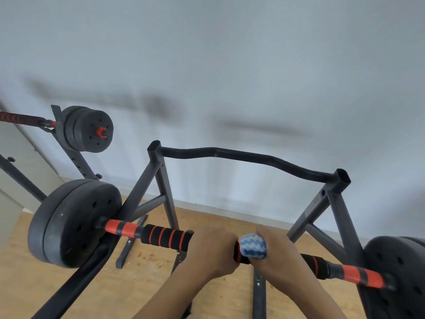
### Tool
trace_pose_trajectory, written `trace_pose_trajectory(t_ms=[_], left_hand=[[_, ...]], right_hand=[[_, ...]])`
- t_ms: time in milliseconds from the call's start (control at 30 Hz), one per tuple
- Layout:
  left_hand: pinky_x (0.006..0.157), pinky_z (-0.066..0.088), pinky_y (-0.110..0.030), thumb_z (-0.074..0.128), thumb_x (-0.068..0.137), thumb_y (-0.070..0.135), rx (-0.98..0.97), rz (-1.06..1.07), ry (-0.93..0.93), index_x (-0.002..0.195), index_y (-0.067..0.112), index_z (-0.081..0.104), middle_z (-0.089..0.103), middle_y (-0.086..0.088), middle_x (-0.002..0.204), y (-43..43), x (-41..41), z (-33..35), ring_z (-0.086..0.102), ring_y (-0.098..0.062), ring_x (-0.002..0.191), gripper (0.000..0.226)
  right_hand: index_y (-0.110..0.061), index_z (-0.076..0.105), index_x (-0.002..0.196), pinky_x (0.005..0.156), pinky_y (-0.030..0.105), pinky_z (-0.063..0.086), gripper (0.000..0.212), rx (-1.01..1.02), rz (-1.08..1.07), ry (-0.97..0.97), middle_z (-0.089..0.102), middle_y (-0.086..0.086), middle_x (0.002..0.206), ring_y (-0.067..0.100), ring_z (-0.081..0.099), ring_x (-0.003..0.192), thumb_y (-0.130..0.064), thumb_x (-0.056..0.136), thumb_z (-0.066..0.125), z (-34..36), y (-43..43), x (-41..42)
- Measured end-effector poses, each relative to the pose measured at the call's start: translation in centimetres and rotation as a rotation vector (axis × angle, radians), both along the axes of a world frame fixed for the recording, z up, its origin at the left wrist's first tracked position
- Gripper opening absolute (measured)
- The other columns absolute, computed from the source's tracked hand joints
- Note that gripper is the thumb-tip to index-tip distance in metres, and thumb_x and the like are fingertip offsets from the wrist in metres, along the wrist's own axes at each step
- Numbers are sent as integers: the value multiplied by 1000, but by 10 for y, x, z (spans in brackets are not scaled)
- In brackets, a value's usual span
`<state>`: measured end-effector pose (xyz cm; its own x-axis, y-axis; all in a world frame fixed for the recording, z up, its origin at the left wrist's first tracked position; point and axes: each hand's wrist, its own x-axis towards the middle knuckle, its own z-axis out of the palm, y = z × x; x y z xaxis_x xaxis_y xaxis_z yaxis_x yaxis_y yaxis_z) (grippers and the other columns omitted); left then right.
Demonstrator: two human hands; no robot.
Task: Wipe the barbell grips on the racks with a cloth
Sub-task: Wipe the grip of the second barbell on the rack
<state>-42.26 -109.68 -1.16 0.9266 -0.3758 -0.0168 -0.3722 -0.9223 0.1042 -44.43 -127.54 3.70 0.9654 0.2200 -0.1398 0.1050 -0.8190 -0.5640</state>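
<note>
A barbell with a black foam grip ringed in red (166, 237) lies across a dark steel rack (161, 180), just below me. My left hand (212, 249) grips the bar near its middle. Right beside it, my right hand (273, 254) holds a blue-and-white cloth (253, 246) wrapped around the bar. Black weight plates sit at the left end (69, 224) and the right end (395, 272). A second barbell (87, 130) with a red patterned grip (20, 118) rests on another rack at the far left.
The rack's wavy cross bar (241, 156) runs behind the barbell. A white wall (230, 65) stands close behind the racks. The floor is light wood (69, 284), with rack feet (128, 247) on it. A black frame rail (76, 282) slants at the lower left.
</note>
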Motion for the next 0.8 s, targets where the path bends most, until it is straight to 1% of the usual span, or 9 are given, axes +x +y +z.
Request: trace_pose_trajectory(t_ms=[100,167,333,433,533,600,667,733,800], left_hand=[[55,50,-29,62,87,35,-81,42,-97,80,27,57,62,8,68,1,-13,-15,58,-14,59,12],[50,46,-29,67,83,28,-131,22,-147,75,28,52,56,10,63,1,-19,-23,51,-12,54,16],[54,39,-30,74,70,10,-138,14,-304,79,23,57,50,7,66,-3,-36,-24,46,-16,58,23],[61,38,-28,80,64,27,-167,55,-114,82,29,58,54,12,69,-5,-48,-16,51,-14,62,28],[70,42,-30,60,80,45,-107,79,23,95,33,57,62,11,83,-1,-44,5,58,-13,78,20],[66,46,-32,51,86,43,-100,63,23,92,30,57,60,8,78,1,-41,8,60,-15,74,16],[56,42,-30,45,84,36,-60,35,-40,79,28,56,59,7,67,2,-44,4,61,-17,61,15],[50,42,-28,50,78,31,-98,-12,-105,71,29,57,60,8,59,1,-53,-6,60,-16,52,10],[50,47,-29,61,75,28,-112,-25,-189,72,29,61,63,9,62,2,-60,-14,61,-15,54,2]], right_hand=[[-32,38,79,60,25,41,28,-23,-2,-8,54,-8,79,9,51,74,-30,84,65,-3,2,-6],[-33,34,78,59,23,38,30,-45,-5,-26,52,-11,81,8,49,75,-29,85,63,-5,3,-5],[-28,49,81,59,28,45,13,20,6,78,61,-3,78,9,55,69,-33,88,59,1,2,4],[-27,55,79,59,24,46,14,76,77,170,64,-2,75,5,54,64,-33,87,65,9,-6,3],[-32,47,71,57,20,40,23,67,116,174,55,-8,68,4,47,62,-32,82,67,12,-7,-5],[-33,42,71,57,20,36,26,41,110,138,51,-10,69,3,46,64,-34,81,66,10,-2,-14],[-35,38,76,58,19,35,29,10,84,85,52,-12,75,3,48,68,-38,84,66,5,3,-23],[-36,35,80,59,19,34,31,-26,59,32,52,-15,82,2,50,74,-42,87,65,0,5,-29],[-36,35,85,58,18,33,30,-48,35,1,51,-16,85,3,50,76,-42,89,64,-3,6,-31]])
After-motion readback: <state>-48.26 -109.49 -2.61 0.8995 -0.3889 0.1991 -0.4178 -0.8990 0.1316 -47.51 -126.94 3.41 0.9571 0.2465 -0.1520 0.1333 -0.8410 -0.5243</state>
